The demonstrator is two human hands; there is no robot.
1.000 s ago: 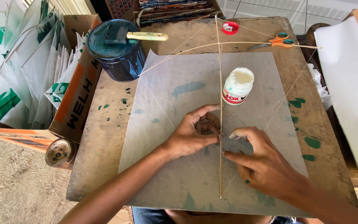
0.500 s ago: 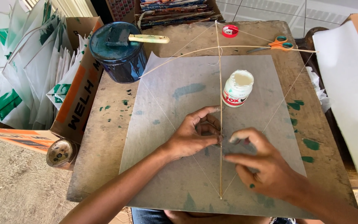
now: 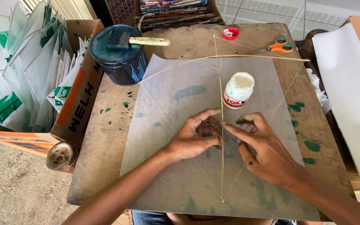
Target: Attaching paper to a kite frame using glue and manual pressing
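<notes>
The fingers (image 3: pixel 210 125) of the left hand (image 3: pixel 194 137) are curled inward, their tips bunched against the thin upright stick (image 3: pixel 221 166) of a kite frame, pinching at it from the left. The right hand (image 3: pixel 267 156) meets it from the other side: its forefinger and thumb close to a narrow point on the same spot of the stick, the other fingers spread loosely and resting flat on the paper. Whether a bit of thread or tape sits between the fingertips cannot be told.

The stick runs up the middle of a sheet of pale grey paper (image 3: pixel 176 108) that lies flat on the desk (image 3: pixel 105 137). A bowed cross stick (image 3: pixel 246 56) crosses it near the top, and thin string runs from the ends of the sticks, outlining a diamond over the sheet.

Just above the right hand a small white glue pot (image 3: pixel 238 90) stands open on the paper, beside the upright stick. Its red lid (image 3: pixel 230 33) lies at the far edge of the desk, near orange-handled scissors (image 3: pixel 278 46). At the far left corner stands a dark blue tin (image 3: pixel 119 54) with a brush (image 3: pixel 146 41) laid across it. Left of the desk, a cardboard box (image 3: pixel 78 104) holds finished white-and-green kites (image 3: pixel 26 79).
</notes>
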